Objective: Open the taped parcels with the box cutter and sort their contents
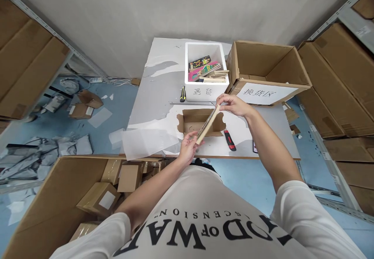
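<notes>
A book [209, 124], seen nearly edge-on with its cream page edges upward, is held tilted between both hands. My left hand [187, 149] grips its lower near end, and my right hand [232, 105] pinches its upper far end. Beneath the book is a small open cardboard box [187, 117] on the table. To the right of that box lies a red and black utility knife [230, 140]. Behind, a white foam box [189, 91] with handwriting on its front holds several books [203, 70].
A large open cardboard box [269, 91] with a written label stands back right. A yellow and black cutter [182, 94] lies beside the foam box. White packing sheet [149, 142] overhangs the table's front left. A big carton [84, 161] of small parcels stands below; shelves with cartons flank both sides.
</notes>
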A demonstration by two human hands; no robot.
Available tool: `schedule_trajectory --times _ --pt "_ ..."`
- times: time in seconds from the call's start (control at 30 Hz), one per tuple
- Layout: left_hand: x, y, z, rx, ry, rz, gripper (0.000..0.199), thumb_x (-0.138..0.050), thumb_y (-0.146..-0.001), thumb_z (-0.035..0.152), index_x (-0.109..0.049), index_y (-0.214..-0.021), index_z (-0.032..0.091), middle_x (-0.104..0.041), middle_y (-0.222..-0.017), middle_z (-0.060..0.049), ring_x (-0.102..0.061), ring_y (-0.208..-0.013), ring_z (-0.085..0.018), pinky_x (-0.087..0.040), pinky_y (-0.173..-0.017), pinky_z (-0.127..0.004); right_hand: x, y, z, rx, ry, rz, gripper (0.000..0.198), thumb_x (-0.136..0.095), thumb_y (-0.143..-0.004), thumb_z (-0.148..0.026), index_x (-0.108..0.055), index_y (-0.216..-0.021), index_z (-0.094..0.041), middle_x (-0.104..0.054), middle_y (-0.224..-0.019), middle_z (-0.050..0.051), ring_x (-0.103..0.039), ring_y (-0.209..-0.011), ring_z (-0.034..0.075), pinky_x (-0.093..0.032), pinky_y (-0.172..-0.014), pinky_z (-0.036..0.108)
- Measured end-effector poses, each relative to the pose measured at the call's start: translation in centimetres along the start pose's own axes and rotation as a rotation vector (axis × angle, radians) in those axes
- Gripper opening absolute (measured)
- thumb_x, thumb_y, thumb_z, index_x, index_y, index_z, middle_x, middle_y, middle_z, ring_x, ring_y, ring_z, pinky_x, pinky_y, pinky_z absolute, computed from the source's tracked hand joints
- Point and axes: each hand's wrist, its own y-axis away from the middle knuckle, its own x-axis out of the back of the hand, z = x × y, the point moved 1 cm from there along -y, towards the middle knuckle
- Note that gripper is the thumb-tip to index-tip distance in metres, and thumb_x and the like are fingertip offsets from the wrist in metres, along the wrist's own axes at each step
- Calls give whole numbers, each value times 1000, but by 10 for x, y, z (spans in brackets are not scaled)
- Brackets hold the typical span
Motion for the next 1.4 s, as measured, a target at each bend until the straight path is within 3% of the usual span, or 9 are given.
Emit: schedule_trajectory --times 0.1,0.17,0.3,0.5,0.97,1.13,1.2,1.27,1.4 --pt "-2 -1 2 16 -43 -46 39 -76 -69 41 -64 -94 14 -73 -94 -9 -71 -78 -16 -53 -77 -29 -3 -7 -2 -21 11 -8 23 -77 -69 -38 -73 -79 -18 -69 -79 4 -63 -73 16 -54 -70 32" --pt "-2 -2 2 -15 -106 -58 39 -78 -66 44 -66 -87 13 -74 -91 -9 -69 -67 -15 -54 -70 -29 -6 -10 -2 -111 -7 -14 26 -75 -70 -39 -74 -81 -17 -69 -71 3 -61 -63 14 -51 -61 29" --pt "2 -5 -2 -68 -196 -16 44 -75 -67 54 -66 -76 12 -72 -75 -6 -61 -50 -11 -51 -58 -27 -10 -12 -1 -197 15 43 27 -77 -67 -39 -76 -81 -16 -73 -75 5 -60 -61 13 -47 -55 25" --pt "1 1 -9 30 -82 18 44 -79 -64 50 -68 -85 13 -74 -86 -8 -70 -76 -17 -54 -68 -27 -15 -12 7 -262 32 47 29 -77 -65 -40 -78 -80 -16 -72 -68 3 -57 -56 13 -41 -47 22" --pt "1 1 -10 56 -50 4 44 -80 -65 49 -68 -85 12 -74 -84 -9 -71 -77 -19 -54 -77 -32 -14 -9 14 -246 59 36 30 -74 -69 -41 -77 -83 -15 -71 -70 4 -57 -57 13 -42 -50 23" --pt "0 1 -10 50 -41 38 44 -79 -68 46 -65 -93 14 -74 -87 -8 -71 -79 -16 -54 -74 -28 -13 -7 7 -216 68 -22 37 -68 -77 -35 -67 -109 -16 -67 -73 2 -54 -57 11 -40 -47 22" --pt "2 -1 -10 16 -29 95 51 -79 -69 43 -57 -108 18 -73 -86 -5 -71 -76 -15 -54 -71 -27 -12 -5 4 -163 77 -89 38 -64 -81 -33 -62 -117 -19 -65 -78 1 -52 -58 10 -40 -48 21" --pt "4 -3 -10 -58 -43 158 63 -79 -69 41 -45 -118 22 -72 -81 -1 -71 -73 -14 -55 -70 -27 -12 -3 1 -118 98 -151 29 -59 -85 -31 -64 -111 -19 -66 -85 2 -54 -64 11 -43 -53 22" --pt "7 -4 -7 -228 -98 149 61 -75 -73 44 -40 -119 24 -71 -80 0 -71 -74 -16 -56 -75 -33 -7 3 -4 -89 90 -127 25 -53 -86 -29 -71 -100 -18 -70 -94 5 -60 -77 14 -49 -68 27"
